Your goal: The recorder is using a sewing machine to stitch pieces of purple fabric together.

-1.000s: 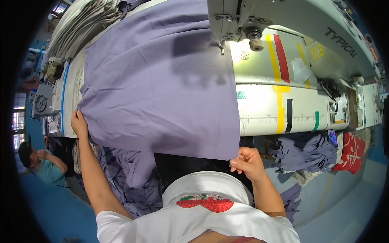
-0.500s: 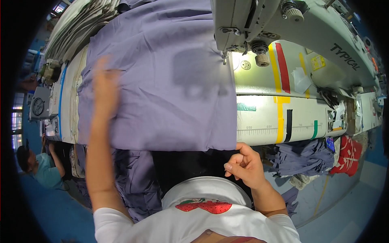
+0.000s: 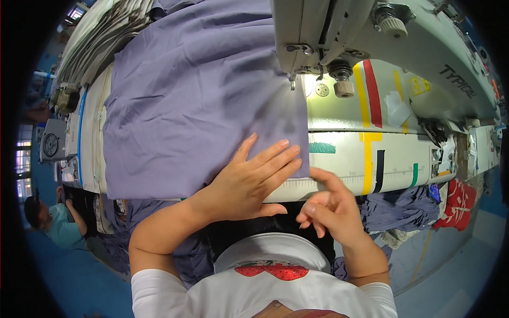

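A large piece of lavender fabric (image 3: 175, 116) lies spread over the sewing machine bed, its right edge running down beside the needle and presser foot (image 3: 292, 82). My left hand (image 3: 257, 177) rests palm down near the fabric's lower right corner, fingers stretched out and spread. Just right of that corner is my right hand (image 3: 336, 209), with its index finger extended toward the cloth edge and the other fingers loosely bent. Nothing shows between its fingers; whether the index fingertip touches the cloth I cannot tell.
The sewing machine head (image 3: 339, 37) overhangs the upper right. Coloured tape strips (image 3: 373, 93) mark the pale bed. A stack of layered cloth (image 3: 101, 45) stands at far left. Dark purplish cloth pieces (image 3: 397, 209) and a red bundle (image 3: 455, 204) lie at right. Another person (image 3: 55, 220) sits at left.
My left hand has swept from the fabric's left side to its lower right corner. The cloth's lower right edge has shifted up, baring the bed's front edge. My right hand has moved slightly right.
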{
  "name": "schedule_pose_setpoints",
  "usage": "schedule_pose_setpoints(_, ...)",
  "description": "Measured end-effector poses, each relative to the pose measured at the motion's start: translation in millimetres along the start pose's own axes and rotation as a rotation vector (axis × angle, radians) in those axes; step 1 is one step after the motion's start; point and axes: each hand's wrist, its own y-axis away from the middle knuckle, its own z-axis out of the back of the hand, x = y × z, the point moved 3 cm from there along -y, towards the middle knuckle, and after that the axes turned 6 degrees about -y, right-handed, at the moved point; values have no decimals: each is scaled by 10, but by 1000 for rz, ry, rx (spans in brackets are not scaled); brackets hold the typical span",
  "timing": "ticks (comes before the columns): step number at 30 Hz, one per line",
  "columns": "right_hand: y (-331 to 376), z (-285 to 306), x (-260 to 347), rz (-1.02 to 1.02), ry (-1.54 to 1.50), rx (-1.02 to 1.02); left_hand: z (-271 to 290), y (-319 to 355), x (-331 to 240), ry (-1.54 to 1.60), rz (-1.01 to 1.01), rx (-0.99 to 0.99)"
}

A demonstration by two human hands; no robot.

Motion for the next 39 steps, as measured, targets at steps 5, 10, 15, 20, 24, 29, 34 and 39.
schedule_pose_setpoints(5,-97,-93,232,942,1164,-139,-60,-13,127,22,-70,-14)
schedule_pose_setpoints(10,-385,-97,231,798,1436,-140,10,-161,296,20,-29,-31)
schedule_pose_setpoints(15,-573,-99,385,818,1519,-172,89,-323,478,4,-26,-60)
schedule_pose_setpoints(20,-770,-84,486,825,1561,-191,126,-448,665,-19,-19,-81)
schedule_pose_setpoints(24,-860,-84,509,793,1545,-208,144,-540,780,-35,-35,-91)
schedule_pose_setpoints(29,-889,-80,507,749,1521,-225,147,-589,882,-54,-49,-141)
schedule_pose_setpoints(34,-886,-48,519,799,1452,-244,148,-618,947,-31,-70,-148)
schedule_pose_setpoints(39,-880,-20,522,817,1409,-245,161,-646,1014,51,-41,-131)
